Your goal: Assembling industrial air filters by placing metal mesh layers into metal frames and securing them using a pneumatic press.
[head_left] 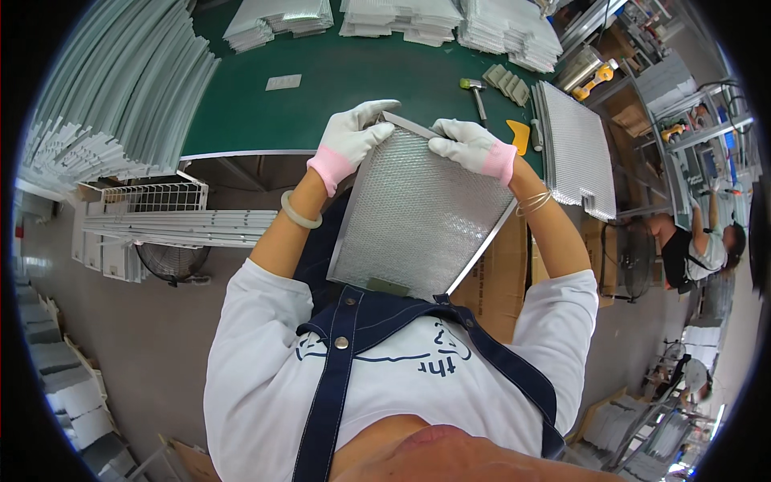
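Observation:
My two hands, in white gloves with pink cuffs, hold a framed metal mesh panel (422, 209) tilted between the table edge and my chest. My left hand (353, 140) is closed around the panel's far left corner, thumb on the mesh side. Along the far edge, my right hand (472, 149) pinches the frame, its fingers folded over the rim. The frame is thin silvery metal, and a small plate shows at the near edge by my apron. Beyond my right hand, a hammer (475, 96) and a yellow scraper (520, 136) lie on the green table (337, 72).
Long frame strips (120, 88) are piled at left. Mesh sheet stacks (401, 20) line the far side; more mesh sheets (574, 153) lie at right, near beige blocks (506, 84) and a yellow power tool (596, 79). Cardboard (494, 281) stands below. Another person (711, 245) works far right.

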Motion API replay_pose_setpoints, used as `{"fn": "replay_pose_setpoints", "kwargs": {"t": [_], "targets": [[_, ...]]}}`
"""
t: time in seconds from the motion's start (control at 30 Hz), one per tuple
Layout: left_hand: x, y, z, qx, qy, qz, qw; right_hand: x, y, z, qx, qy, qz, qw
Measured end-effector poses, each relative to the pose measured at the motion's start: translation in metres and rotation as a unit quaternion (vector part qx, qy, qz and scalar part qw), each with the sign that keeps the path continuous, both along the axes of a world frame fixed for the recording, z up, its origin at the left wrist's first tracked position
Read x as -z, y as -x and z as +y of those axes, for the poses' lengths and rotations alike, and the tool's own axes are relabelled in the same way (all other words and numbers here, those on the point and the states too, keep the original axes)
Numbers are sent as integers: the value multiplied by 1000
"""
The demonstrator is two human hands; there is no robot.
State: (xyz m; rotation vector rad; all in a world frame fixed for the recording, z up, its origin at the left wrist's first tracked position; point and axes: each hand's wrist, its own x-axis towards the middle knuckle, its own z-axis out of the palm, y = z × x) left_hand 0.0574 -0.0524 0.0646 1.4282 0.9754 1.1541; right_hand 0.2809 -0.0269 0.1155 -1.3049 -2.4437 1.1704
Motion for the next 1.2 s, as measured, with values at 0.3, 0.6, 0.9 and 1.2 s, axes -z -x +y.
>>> {"fn": "replay_pose_setpoints", "kwargs": {"t": [0.3, 0.6, 0.9, 1.2], "targets": [[3, -3, 7, 5, 15, -20, 1000, 10, -6, 4, 12, 30, 24, 999], [-6, 7, 5, 41, 46, 18, 998, 12, -2, -9, -32, -131, -92, 987], [7, 4, 3, 57, 27, -23, 998, 20, 8, -28, -2, -335, -199, 921], [24, -1, -1, 89, 50, -206, 973, 28, 6, -20, -29, -321, -154, 934]]}}
